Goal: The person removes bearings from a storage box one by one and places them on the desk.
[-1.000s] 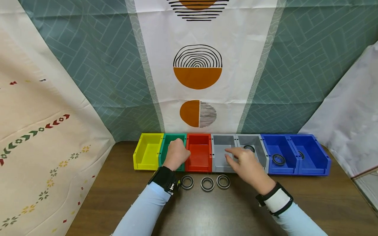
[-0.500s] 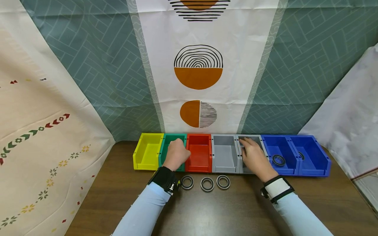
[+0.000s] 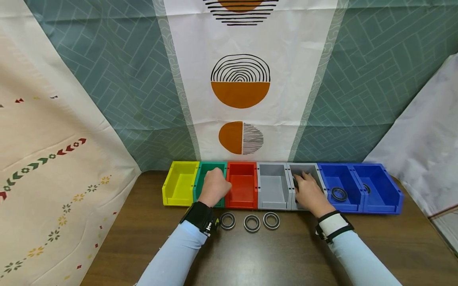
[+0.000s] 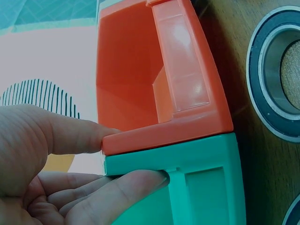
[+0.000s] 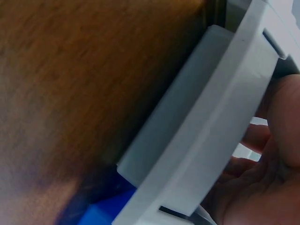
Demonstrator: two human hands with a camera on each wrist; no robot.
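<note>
My left hand [image 3: 214, 186] pinches the adjoining walls of the green bin [image 4: 206, 187] and the red bin [image 4: 164, 136]. In the left wrist view its thumb lies at the red wall and a finger presses inside the green one. My right hand [image 3: 312, 194] reaches down into the right-hand grey bin [image 3: 319, 174], fingers curled. At its fingertips a dark ball bearing [image 3: 295, 182] shows tilted near the bin's left wall, mostly covered by the hand. The right wrist view shows the curled fingers behind the grey bin wall [image 5: 211, 122]; the bearing is hidden there.
Three ball bearings lie on the wooden table [image 3: 286, 254] before the bins, one of them the middle bearing [image 3: 252, 223]. A yellow bin [image 3: 179, 184] ends the row at left. Blue bins [image 3: 381, 208] at right hold bearings, including a flat bearing [image 3: 339, 194].
My right hand has moved right from over the left-hand grey bin and down into the right-hand one. The bearing there has gone from lying flat to tilted. My left hand has stayed put.
</note>
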